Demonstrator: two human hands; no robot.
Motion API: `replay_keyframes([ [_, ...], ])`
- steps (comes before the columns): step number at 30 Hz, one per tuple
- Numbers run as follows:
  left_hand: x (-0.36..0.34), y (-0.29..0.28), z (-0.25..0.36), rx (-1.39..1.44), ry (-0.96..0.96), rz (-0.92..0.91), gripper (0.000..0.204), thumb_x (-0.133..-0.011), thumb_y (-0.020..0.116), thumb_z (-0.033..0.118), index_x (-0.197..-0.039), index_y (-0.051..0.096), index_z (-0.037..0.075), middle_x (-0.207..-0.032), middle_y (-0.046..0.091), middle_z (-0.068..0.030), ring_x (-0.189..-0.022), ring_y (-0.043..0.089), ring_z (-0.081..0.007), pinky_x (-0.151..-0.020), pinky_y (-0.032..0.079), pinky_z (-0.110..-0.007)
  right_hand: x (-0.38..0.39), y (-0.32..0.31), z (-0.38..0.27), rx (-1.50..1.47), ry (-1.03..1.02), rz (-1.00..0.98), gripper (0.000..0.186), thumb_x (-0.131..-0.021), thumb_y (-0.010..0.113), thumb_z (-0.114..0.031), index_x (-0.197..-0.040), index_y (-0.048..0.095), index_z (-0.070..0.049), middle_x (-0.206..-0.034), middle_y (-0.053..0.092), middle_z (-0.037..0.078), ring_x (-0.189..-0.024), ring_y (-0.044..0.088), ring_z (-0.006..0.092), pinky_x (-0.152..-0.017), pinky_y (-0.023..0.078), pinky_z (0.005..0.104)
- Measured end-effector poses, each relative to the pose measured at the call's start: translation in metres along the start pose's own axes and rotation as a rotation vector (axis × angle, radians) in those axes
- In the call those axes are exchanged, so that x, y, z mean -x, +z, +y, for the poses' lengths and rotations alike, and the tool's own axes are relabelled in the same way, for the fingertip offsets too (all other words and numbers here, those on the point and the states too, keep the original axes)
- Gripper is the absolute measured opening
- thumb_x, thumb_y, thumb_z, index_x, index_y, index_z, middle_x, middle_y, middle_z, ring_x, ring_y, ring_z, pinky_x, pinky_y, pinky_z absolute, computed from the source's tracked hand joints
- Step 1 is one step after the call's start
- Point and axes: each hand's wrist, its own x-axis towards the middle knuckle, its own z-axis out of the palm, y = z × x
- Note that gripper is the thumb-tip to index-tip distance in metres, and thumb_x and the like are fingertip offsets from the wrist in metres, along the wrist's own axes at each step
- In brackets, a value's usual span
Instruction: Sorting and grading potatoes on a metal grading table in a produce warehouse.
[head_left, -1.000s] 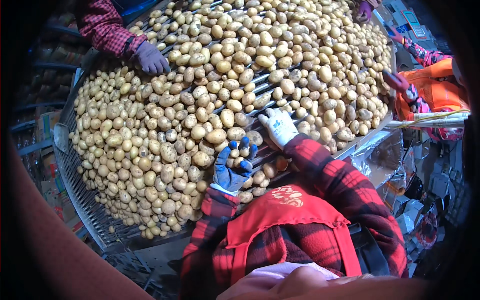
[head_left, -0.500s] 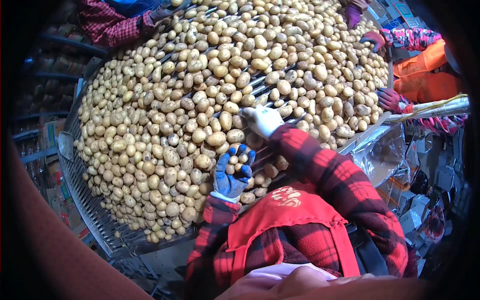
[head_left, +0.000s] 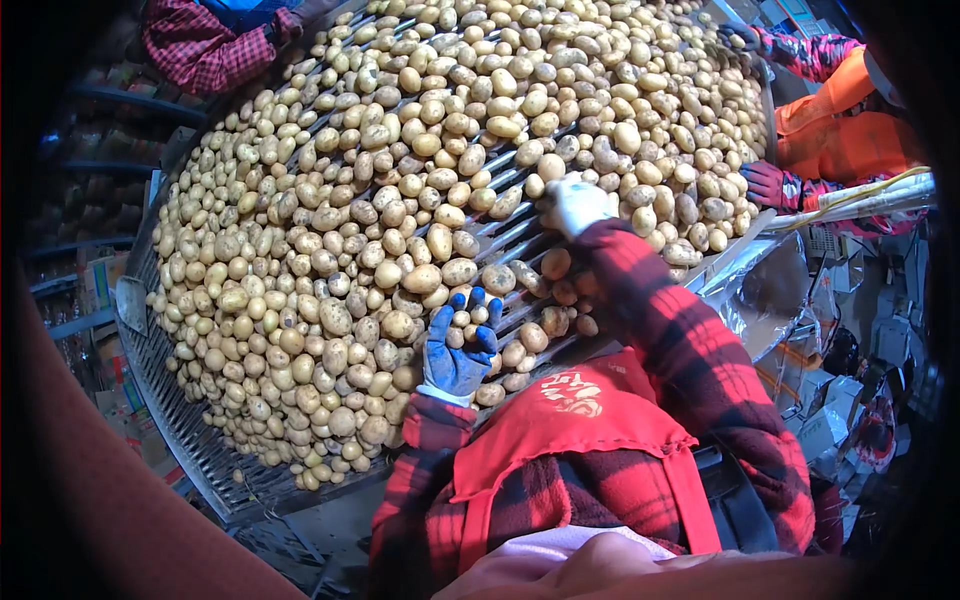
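Note:
A broad heap of potatoes (head_left: pixel 340 220) covers the slatted metal table. My left hand (head_left: pixel 455 368), in a blue glove with a white cuff, is turned palm up near the front edge. Its fingers curl around a few small potatoes (head_left: pixel 461 318) in the palm. Farther forward and to the right, my right hand (head_left: pixel 582 206) wears a white glove and reaches down onto the slats among the potatoes. Its fingers are bent and partly hidden, so what they grip does not show. A potato (head_left: pixel 551 167) lies just beyond its fingertips.
Bare metal slats (head_left: pixel 508 228) show between my hands. Across the table at left is a person's checked sleeve (head_left: pixel 205 50). At right, a person in orange has a gloved hand (head_left: pixel 765 186) at the table edge. Clear plastic sheeting (head_left: pixel 760 290) and a pale pole (head_left: pixel 870 200) are nearby.
My right hand has moved right and slightly away from me, with more slats bared behind it. My left hand stays nearly still with its small potatoes. Co-workers' hands have shifted.

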Motion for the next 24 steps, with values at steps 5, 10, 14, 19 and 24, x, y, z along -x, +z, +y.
replay_keyframes([
  [5,-0.004,0.005,-0.003,-0.037,-0.002,-0.004,0.025,-0.102,0.056,0.024,-0.121,0.065,0.01,-0.14,0.058,-0.0081,-0.135,0.047,-0.0336,-0.081,0.056,-0.033,-0.037,0.019,-0.025,0.171,0.106,-0.191,0.028,-0.084,0.069,-0.022,-0.107,0.069,-0.006,-0.107,0.072,0.021,-0.1,0.071,0.0363,-0.083,0.056,0.0495],
  [10,0.0,0.003,0.001,-0.064,0.016,-0.001,0.026,-0.103,0.056,0.025,-0.123,0.064,0.011,-0.138,0.058,-0.0098,-0.136,0.047,-0.0332,-0.083,0.056,-0.035,-0.017,-0.017,0.036,-0.896,0.22,-0.551,0.047,-0.083,0.075,-0.031,-0.121,0.068,-0.006,-0.118,0.069,0.01,-0.112,0.066,0.0266,-0.088,0.055,0.0384],
  [14,0.017,0.003,0.006,-0.025,0.056,-0.03,0.023,-0.103,0.055,0.025,-0.12,0.064,0.011,-0.137,0.059,-0.0107,-0.138,0.045,-0.0334,-0.084,0.056,-0.037,0.036,-0.009,0.017,-1.36,-0.348,-0.327,0.058,-0.09,0.061,0.0,-0.146,0.046,-0.007,-0.135,0.056,0.008,-0.133,0.051,0.0179,-0.084,0.053,0.0275],
  [19,0.027,-0.002,0.007,-0.017,0.047,-0.017,0.025,-0.104,0.053,0.024,-0.12,0.065,0.009,-0.14,0.059,-0.0106,-0.14,0.044,-0.0346,-0.088,0.057,-0.042,-0.073,0.003,-0.06,-0.927,-0.095,-0.007,0.024,-0.091,0.064,-0.021,-0.108,0.071,-0.006,-0.089,0.072,0.005,-0.088,0.071,0.0231,-0.078,0.055,0.0337],
  [24,0.038,-0.011,0.012,-0.075,0.081,-0.085,0.026,-0.105,0.052,0.024,-0.12,0.064,0.008,-0.139,0.059,-0.0095,-0.136,0.049,-0.033,-0.092,0.057,-0.042,-0.139,-0.002,-0.106,0.015,-0.099,0.005,0.032,-0.094,0.053,-0.023,-0.116,0.07,-0.007,-0.117,0.071,0.021,-0.106,0.069,0.0377,-0.09,0.054,0.0476],
])
